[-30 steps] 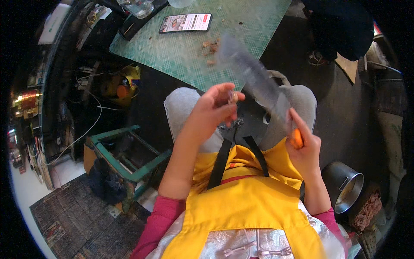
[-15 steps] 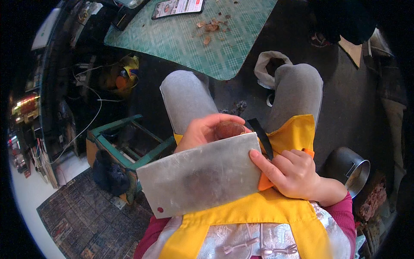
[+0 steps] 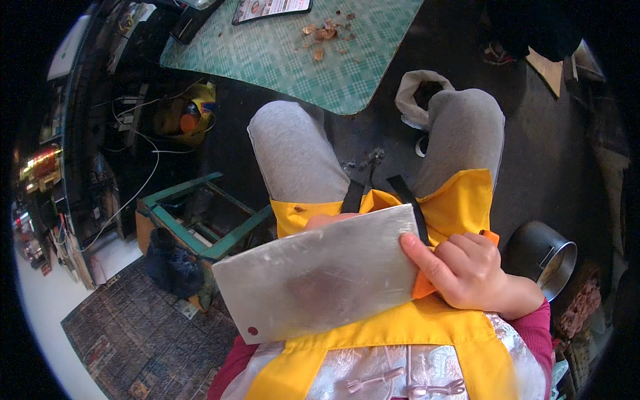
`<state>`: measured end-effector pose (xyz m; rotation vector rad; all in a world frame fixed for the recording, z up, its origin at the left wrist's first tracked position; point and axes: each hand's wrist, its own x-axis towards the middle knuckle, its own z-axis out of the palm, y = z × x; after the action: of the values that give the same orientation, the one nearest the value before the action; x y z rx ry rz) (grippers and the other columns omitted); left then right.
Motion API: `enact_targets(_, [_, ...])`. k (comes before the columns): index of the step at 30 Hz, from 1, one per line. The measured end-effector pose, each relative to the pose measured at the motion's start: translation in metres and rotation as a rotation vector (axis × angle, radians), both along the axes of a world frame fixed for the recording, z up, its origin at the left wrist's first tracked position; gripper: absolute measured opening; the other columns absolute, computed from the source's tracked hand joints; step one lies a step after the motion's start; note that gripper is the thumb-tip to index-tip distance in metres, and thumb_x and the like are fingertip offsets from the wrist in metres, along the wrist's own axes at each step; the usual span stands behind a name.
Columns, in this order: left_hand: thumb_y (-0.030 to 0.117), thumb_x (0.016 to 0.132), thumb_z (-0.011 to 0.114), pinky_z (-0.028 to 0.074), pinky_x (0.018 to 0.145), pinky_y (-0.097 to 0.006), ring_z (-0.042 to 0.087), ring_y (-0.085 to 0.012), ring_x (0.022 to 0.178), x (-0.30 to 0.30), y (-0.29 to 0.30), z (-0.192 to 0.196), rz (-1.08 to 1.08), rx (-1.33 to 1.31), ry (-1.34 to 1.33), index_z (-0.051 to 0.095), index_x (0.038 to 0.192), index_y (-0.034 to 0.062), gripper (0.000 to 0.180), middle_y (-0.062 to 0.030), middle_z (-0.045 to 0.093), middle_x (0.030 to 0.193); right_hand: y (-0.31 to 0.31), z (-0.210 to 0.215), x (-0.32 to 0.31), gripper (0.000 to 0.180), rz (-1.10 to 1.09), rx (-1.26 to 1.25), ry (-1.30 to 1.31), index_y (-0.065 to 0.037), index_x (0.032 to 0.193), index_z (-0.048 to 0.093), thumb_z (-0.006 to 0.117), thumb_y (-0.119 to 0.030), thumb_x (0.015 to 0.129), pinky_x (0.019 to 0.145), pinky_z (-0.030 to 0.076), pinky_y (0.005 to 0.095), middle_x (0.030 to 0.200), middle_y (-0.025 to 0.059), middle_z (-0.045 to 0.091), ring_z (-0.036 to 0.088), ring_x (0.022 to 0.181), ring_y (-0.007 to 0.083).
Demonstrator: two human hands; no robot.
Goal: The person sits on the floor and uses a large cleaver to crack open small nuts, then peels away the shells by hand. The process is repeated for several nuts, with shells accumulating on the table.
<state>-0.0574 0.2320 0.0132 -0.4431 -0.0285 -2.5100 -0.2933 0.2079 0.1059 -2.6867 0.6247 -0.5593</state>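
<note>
In my right hand (image 3: 467, 273) is a broad cleaver (image 3: 320, 273) with an orange handle (image 3: 425, 285). The forefinger lies against the blade near the handle, and the other fingers curl round the grip. The blade stretches to the left across my lap, its flat side facing up toward me. Behind its upper edge only a strip of my left hand (image 3: 328, 220) shows. The blade hides its fingers and whatever they hold. Under the blade, a yellow apron (image 3: 393, 330) covers my lap.
Ahead stands a table with a green checked cover (image 3: 267, 60), bearing brown peel scraps (image 3: 323, 33) and a phone (image 3: 270, 8). A white bag (image 3: 411, 100) is by my right knee. A metal pot (image 3: 543, 257) stands at right, a green stool frame (image 3: 230, 233) at left.
My left hand and the rounded reddish-brown thing in it have dropped behind the cleaver blade. The cleaver has shifted slightly right, still in my right hand.
</note>
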Motion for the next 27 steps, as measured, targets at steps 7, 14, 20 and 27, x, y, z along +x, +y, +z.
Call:
enact_targets(7, [0.018, 0.078, 0.079, 0.057, 0.084, -0.035, 0.069, -0.0225, 0.096, 0.001, 0.011, 0.069, 0.48, -0.047, -1.346, 0.056, 0.124, 0.0006, 0.055, -0.0163, 0.068, 0.11, 0.007, -0.003, -0.007, 0.064, 0.034, 0.01, 0.045, -0.005, 0.125, 0.062, 0.061, -0.018, 0.062, 0.042, 0.035, 0.0229, 0.056, -0.006, 0.036, 0.044, 0.047, 0.0075])
enact_targets(14, [0.021, 0.08, 0.078, 0.056, 0.087, -0.036, 0.068, -0.0219, 0.1, 0.003, 0.015, 0.07, 0.502, -0.149, -1.386, 0.058, 0.123, 0.0041, 0.05, -0.0145, 0.067, 0.112, 0.007, -0.002, -0.007, 0.065, 0.051, 0.009, 0.05, -0.005, 0.126, 0.062, 0.062, -0.02, 0.063, 0.042, 0.033, 0.0228, 0.056, -0.006, 0.037, 0.044, 0.047, 0.0073])
enact_targets(20, [0.02, 0.079, 0.078, 0.056, 0.086, -0.035, 0.068, -0.0221, 0.1, 0.01, 0.02, 0.079, 0.419, -0.164, -1.389, 0.059, 0.123, 0.0028, 0.05, -0.0155, 0.067, 0.109, 0.012, 0.0, -0.007, 0.064, 0.043, -0.009, 0.023, -0.005, 0.125, 0.062, 0.062, -0.021, 0.063, 0.041, 0.033, 0.0228, 0.056, -0.006, 0.037, 0.044, 0.046, 0.0072])
enact_targets(27, [0.025, 0.081, 0.076, 0.056, 0.084, -0.03, 0.068, -0.0203, 0.096, 0.021, 0.035, 0.078, 0.366, -0.264, -1.365, 0.056, 0.126, 0.0003, 0.055, -0.0153, 0.065, 0.11, 0.016, 0.015, -0.006, 0.049, 0.105, 0.092, 0.069, -0.004, 0.126, 0.061, 0.064, -0.009, 0.077, 0.042, 0.037, 0.02, 0.058, -0.0029, 0.049, 0.049, 0.049, 0.0071])
